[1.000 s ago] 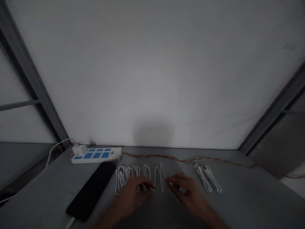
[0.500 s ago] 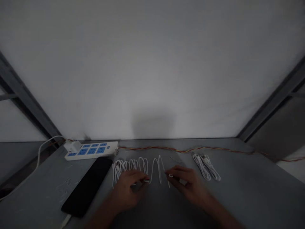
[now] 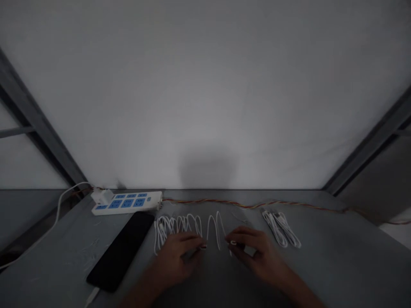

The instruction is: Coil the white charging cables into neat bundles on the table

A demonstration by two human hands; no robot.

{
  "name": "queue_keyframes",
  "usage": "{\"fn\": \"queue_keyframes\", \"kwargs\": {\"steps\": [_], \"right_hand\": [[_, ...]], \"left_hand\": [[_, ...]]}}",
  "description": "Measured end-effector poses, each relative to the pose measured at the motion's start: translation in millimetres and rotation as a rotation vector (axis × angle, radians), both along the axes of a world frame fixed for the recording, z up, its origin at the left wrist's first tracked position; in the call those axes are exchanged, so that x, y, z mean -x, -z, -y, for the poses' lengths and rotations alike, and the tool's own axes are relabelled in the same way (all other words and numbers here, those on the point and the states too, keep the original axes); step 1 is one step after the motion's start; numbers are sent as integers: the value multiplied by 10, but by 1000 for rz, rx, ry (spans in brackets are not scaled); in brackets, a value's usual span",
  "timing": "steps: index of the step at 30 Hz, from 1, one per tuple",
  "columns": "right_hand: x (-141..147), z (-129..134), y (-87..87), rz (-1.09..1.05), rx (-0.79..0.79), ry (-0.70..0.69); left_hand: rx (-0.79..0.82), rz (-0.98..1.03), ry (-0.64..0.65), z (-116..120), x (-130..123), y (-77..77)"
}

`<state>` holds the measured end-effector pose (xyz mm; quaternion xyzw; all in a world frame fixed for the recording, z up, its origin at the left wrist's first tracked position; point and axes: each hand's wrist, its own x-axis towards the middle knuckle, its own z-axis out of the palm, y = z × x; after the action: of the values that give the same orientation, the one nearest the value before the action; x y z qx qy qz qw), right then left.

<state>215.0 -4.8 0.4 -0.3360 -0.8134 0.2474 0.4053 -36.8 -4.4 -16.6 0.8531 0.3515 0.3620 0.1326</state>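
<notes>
A white charging cable (image 3: pixel 217 222) lies in loose zigzag loops on the grey table between my hands. My left hand (image 3: pixel 180 256) pinches a small connector end between thumb and fingers. Opposite it, my right hand (image 3: pixel 253 250) also pinches a white cable end, its small plug showing at the fingertips. More white cable loops (image 3: pixel 165 224) lie behind and left of my left hand, which partly covers them. Both wrists rest low over the table. Which loops belong to which cable I cannot tell.
A black phone (image 3: pixel 122 252) with a white cable plugged in lies at the left. Behind it sits a white and blue power strip (image 3: pixel 128 203) holding a white charger (image 3: pixel 102 196). Two bundled white cables (image 3: pixel 281 229) lie at the right. Twisted wires (image 3: pixel 224 202) run along the back.
The view has shifted slightly, so everything sits a little further right and lower. Both hands keep their pinch on the cable ends with little other movement.
</notes>
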Motion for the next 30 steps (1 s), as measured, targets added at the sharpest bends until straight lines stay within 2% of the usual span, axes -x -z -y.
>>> {"fn": "queue_keyframes", "kwargs": {"steps": [6,19,30], "right_hand": [[-36,-34,66,30,7,-4],[-74,-88,48,26,-89,-9],[-74,-95,46,10,-52,12]], "left_hand": [[-81,51,17,-37,10,13],[-92,16,14,-27,4,17],[-67,-15,22,-18,13,7]]}}
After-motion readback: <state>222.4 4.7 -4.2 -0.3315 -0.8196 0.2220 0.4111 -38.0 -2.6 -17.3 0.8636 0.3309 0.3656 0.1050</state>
